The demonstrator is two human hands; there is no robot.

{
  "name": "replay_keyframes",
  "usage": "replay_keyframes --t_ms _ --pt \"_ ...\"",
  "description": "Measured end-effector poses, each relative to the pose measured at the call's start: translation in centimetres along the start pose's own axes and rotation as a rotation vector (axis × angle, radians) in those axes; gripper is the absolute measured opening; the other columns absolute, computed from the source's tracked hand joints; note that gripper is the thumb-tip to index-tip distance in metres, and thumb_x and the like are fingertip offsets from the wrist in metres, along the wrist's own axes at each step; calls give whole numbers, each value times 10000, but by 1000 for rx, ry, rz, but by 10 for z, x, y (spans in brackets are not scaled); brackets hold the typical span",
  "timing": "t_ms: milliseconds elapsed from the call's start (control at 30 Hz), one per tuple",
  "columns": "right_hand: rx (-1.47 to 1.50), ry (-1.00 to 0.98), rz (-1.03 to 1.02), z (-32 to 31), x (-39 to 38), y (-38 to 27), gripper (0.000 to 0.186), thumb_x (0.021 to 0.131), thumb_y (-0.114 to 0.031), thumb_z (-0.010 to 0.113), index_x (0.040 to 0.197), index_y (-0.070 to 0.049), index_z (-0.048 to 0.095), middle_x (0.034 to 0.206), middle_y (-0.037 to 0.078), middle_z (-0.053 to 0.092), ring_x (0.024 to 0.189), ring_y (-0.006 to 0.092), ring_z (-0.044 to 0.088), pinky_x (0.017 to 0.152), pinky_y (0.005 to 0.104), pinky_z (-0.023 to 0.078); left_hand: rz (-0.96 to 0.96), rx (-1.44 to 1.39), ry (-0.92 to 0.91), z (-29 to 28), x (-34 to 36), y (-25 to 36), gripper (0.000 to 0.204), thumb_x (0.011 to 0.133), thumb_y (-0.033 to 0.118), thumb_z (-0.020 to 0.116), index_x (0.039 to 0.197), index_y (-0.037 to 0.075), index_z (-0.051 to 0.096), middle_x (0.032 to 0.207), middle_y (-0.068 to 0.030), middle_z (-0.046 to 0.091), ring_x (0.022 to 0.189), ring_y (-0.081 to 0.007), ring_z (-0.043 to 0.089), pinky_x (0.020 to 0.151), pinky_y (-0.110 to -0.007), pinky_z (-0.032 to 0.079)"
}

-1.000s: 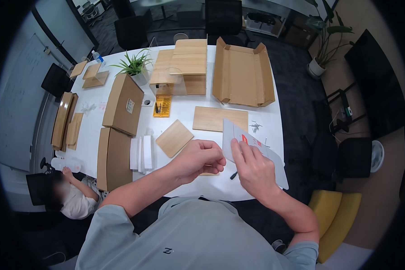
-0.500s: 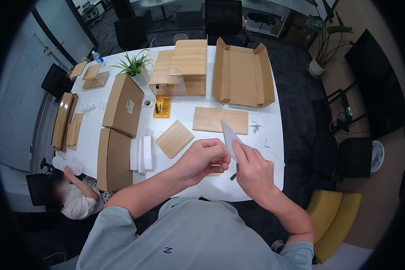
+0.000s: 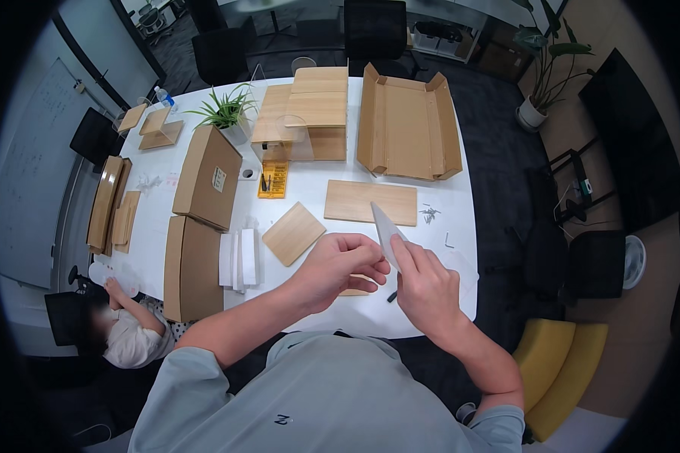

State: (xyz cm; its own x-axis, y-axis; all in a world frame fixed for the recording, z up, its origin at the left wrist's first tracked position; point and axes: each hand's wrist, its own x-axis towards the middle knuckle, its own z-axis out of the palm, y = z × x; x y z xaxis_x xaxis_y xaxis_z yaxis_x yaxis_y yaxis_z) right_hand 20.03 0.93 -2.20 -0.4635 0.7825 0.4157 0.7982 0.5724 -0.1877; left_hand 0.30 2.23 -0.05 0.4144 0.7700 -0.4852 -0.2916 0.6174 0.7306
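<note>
A thin, flat, greyish-white sheet (image 3: 386, 224) stands tilted in front of me, seen nearly edge-on. My right hand (image 3: 429, 291) grips it from the right side, fingers along the face. Close by its left edge is my left hand (image 3: 341, 272), fingers curled with thumb and forefinger together; what they pinch, if anything, is too small to make out. Beyond the sheet lies a rectangular wooden board (image 3: 361, 201), and a smaller wooden board (image 3: 294, 233) is left of it. Partly hidden under my hands are another wooden piece (image 3: 355, 292) and a dark-handled tool (image 3: 392, 297).
Loose screws (image 3: 430, 214) and a hex key (image 3: 449, 240) lie to the right. Further back are an open cardboard box (image 3: 409, 124), a wooden shelf unit (image 3: 317, 106) and a yellow tool case (image 3: 273, 180). Cardboard boxes (image 3: 195, 268) stand left; a person (image 3: 136, 332) sits beyond.
My left fingers have shifted slightly right and spread a little toward the sheet's edge. The sheet and my right hand stay nearly in place.
</note>
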Motion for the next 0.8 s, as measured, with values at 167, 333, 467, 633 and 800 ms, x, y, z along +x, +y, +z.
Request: replay_keyframes --t_ms 167,333,467,633,800 --pt "-77 53 -47 4 0 3 471 736 -3 659 1205 10 621 997 101 677 757 232 682 524 316 548 -24 57 22 -2 1 6 149 931 176 648 927 28 660 870 -59 692 757 -116 678 697 -258 566" --pt "-90 48 -48 2 1 2 461 742 -6 656 1202 12 624 1006 107 679 751 232 677 530 316 551 -34 44 23 -4 5 4 118 946 163 655 895 58 638 833 -58 680 723 -130 667 668 -279 564" --pt "-12 20 -8 2 0 -1 478 734 9 667 1209 9 615 996 100 683 750 224 679 517 320 542 -2 -4 -9 -3 7 -2 107 938 164 637 885 71 625 835 -38 672 729 -104 652 691 -271 558" --pt "143 -14 78 6 -3 -5 511 732 27 682 1234 -7 595 942 87 670 762 224 685 497 350 525 53 -99 -5 2 11 -13 97 951 162 613 909 75 622 852 -33 668 752 -96 643 711 -276 556" --pt "177 -2 102 7 -3 -5 505 753 31 676 1248 -20 591 923 84 662 769 232 688 499 365 521 35 -168 2 7 9 -10 107 972 173 616 954 69 630 852 -36 668 751 -104 642 702 -281 556"
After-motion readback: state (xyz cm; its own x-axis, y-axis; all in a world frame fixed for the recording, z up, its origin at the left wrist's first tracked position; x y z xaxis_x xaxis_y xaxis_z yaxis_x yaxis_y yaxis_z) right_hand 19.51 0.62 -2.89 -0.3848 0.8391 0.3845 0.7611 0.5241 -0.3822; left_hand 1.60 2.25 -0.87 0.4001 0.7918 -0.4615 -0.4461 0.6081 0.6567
